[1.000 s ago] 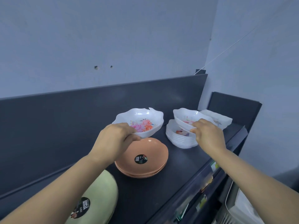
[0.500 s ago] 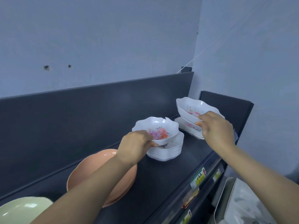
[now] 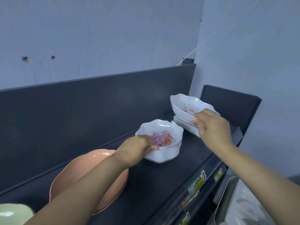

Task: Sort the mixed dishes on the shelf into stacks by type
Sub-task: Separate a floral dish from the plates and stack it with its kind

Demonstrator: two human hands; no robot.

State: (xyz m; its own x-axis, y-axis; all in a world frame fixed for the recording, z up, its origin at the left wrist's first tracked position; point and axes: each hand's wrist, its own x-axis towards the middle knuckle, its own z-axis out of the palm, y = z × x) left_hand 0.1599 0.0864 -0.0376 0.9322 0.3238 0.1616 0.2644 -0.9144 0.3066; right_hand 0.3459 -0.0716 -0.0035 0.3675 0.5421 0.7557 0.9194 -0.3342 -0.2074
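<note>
My left hand (image 3: 138, 147) grips the near rim of a white scalloped bowl with a pink and orange flower print (image 3: 162, 135). That bowl sits on top of a stack of matching white bowls (image 3: 164, 154) in the middle of the dark shelf (image 3: 162, 179). Further right, my right hand (image 3: 212, 127) pinches the rim of a second white floral bowl (image 3: 186, 106), held tilted just above a low stack of white rectangular dishes (image 3: 186, 126) at the shelf's far right end.
A stack of peach plates (image 3: 81, 166) lies at the left, partly under my left forearm. A pale green dish (image 3: 14, 213) shows at the bottom left corner. Price labels (image 3: 198, 181) line the shelf's front edge. A metal tray (image 3: 227, 200) stands below right.
My left hand brought the flower bowl rightward and set it down onto the white bowl stack. My right hand carried its bowl right and up, over the rectangular dishes.
</note>
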